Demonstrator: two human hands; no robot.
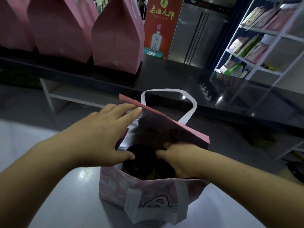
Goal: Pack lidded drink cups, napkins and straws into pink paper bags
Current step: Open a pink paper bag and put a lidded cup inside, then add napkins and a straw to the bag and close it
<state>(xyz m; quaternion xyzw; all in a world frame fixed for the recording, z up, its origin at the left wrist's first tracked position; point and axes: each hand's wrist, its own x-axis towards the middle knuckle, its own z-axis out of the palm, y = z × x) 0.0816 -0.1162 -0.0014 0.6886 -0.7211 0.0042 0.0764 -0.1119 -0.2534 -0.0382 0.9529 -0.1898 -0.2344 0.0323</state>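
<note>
Head view, near to far. Open pink paper bag [115, 191] stands on the pale table [69, 203], near centre; white handle band on its near face beside a printed cartoon animal face, no readable text there. Right hand [179, 159] is down inside the bag mouth, fingers curled toward a dark-lidded drink cup [137, 160]; whether it actually grips a cup or just steadies it I cannot tell, the hand covers the contact. A second dark round shape sits just right of that cup, under the hand, probably another lid. Left hand [105, 134] is spread, fingers extended flat against the far-left wall of the bag, thumb at the left rim, holding the mouth wide. Far white handle loop [189, 111] stands up behind.

Doing it well, as a judgement: keep the left hand pressing the wall outward so the paper doesn't fold in, seat the cups upright and side by side on the bag floor, and leave a gap for napkins and straws. No napkins or straws visible.

Far left, closed pink bags [118, 40] stand in a row on the black counter [164, 74]. Behind, a red poster [162, 22] shows a bottle and gold Chinese characters reading roughly "茶酒大師"; smaller line beneath is unreadable. Far right, white shelving [263, 46] holds packets, labels too blurred.
</note>
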